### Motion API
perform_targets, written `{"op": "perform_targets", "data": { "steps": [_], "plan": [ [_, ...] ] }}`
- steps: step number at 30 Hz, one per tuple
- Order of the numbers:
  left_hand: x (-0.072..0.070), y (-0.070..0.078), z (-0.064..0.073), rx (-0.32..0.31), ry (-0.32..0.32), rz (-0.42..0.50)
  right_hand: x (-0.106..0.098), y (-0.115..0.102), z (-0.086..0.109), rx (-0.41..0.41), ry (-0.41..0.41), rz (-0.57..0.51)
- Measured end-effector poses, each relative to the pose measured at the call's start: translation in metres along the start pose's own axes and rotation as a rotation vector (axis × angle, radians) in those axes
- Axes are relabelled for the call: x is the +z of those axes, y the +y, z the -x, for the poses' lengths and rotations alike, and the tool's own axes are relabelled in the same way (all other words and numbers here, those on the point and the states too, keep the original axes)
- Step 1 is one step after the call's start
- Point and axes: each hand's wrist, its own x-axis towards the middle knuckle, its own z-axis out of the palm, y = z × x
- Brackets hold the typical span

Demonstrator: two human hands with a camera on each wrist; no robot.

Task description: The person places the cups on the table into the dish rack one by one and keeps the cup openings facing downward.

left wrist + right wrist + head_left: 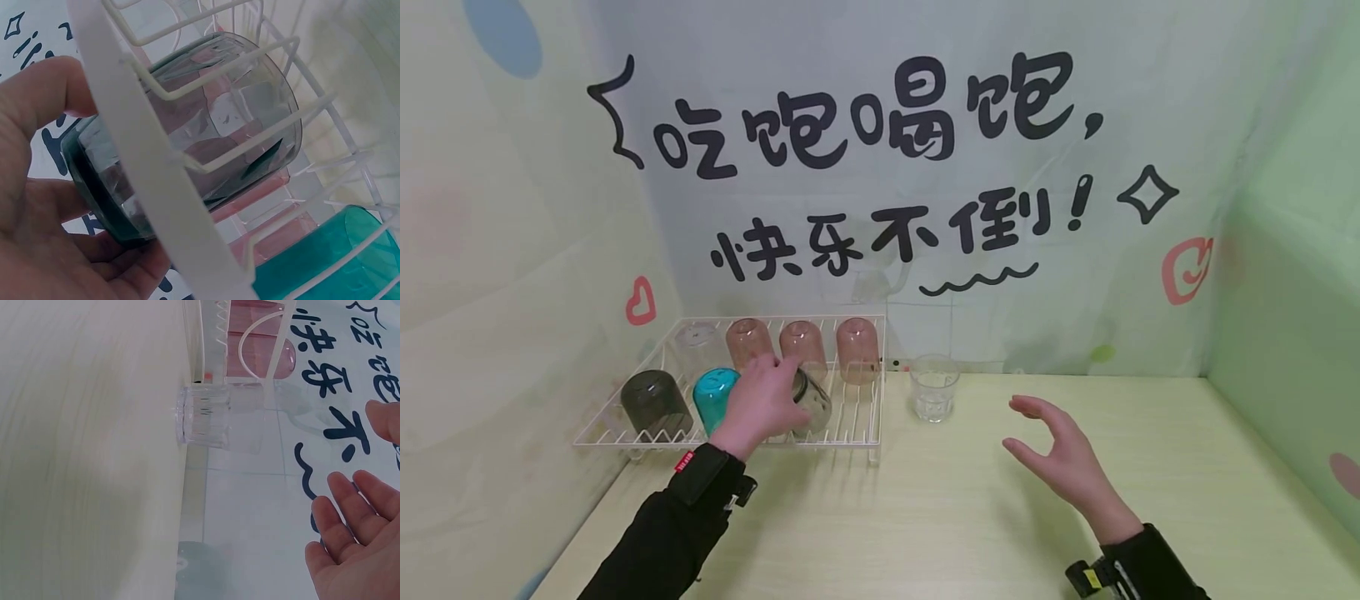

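Observation:
My left hand [763,403] is over the front of the white wire rack [842,447]. It grips a grey-tinted glass [814,407] by its thick, dark base; in the left wrist view the same glass [187,125] shows tilted behind the rack's wires, thumb on one side and fingers on the other. Beside that hand a turquoise glass [712,395] stands upside down. My right hand [1067,462] hovers over the table, thumb and fingers spread apart with nothing between them. The nearest thing to it is a clear glass [934,390], upright on the table right of the rack.
Three pink glasses [857,346] stand upside down along the rack's back row, with a clear glass [697,343] at their left. A dark grey glass [657,405] sits at the rack's front left. Printed cloth walls [820,50] enclose the pale wooden table [880,525].

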Motion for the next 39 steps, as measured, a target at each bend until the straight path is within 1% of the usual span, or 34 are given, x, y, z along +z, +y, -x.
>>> {"op": "perform_targets", "data": {
  "steps": [4,11,19,26,33,39],
  "plan": [
    [0.001,0.001,-0.001,-0.006,-0.021,-0.013,0.001,0.000,-0.003,-0.013,-0.005,0.022],
    [0.005,0.000,-0.004,0.004,-0.015,-0.015,0.005,-0.003,-0.008,-0.009,-0.021,0.040],
    [0.006,-0.002,-0.004,0.001,-0.028,-0.026,0.012,-0.003,-0.010,-0.021,-0.019,0.043],
    [0.008,-0.003,-0.006,0.003,-0.036,-0.011,0.015,-0.004,-0.011,-0.021,-0.019,0.038],
    [0.010,-0.005,-0.007,-0.020,-0.056,0.002,0.015,-0.003,-0.012,-0.022,-0.023,0.046],
    [0.010,-0.003,-0.007,-0.030,-0.060,0.018,0.014,-0.001,-0.015,-0.020,-0.030,0.059]
  ]
}}
